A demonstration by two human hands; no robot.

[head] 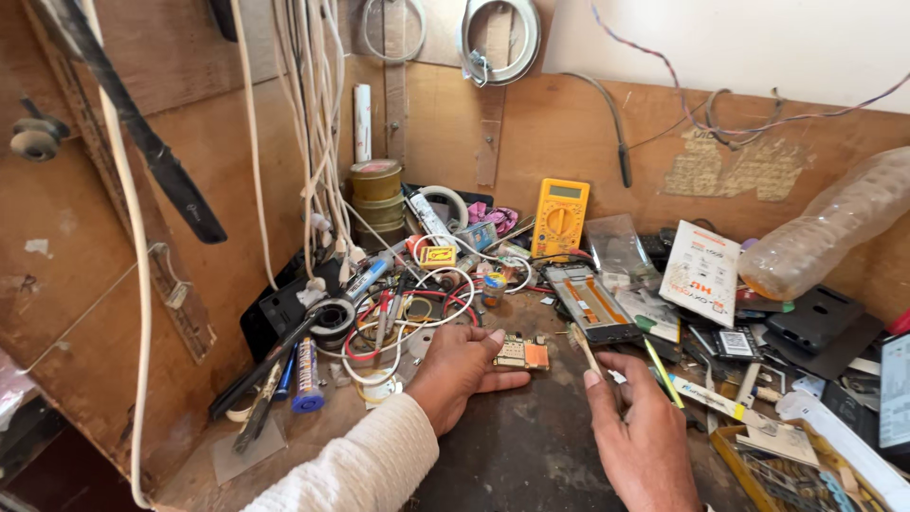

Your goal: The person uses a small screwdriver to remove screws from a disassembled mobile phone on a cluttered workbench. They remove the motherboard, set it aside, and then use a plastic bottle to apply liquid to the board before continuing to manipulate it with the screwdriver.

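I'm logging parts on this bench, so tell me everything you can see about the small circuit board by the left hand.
The small circuit board is a flat, roughly rectangular piece, pale gold-tan with an orange patch at its right end and tiny components on top. It lies flat on the dark, worn bench top. The left hand pins its left edge with fingertips. The right hand holds a thin stick beside it, not visibly touching.

Small circuit board [522, 353] flat on bench; thin stick [585, 350] tilted.
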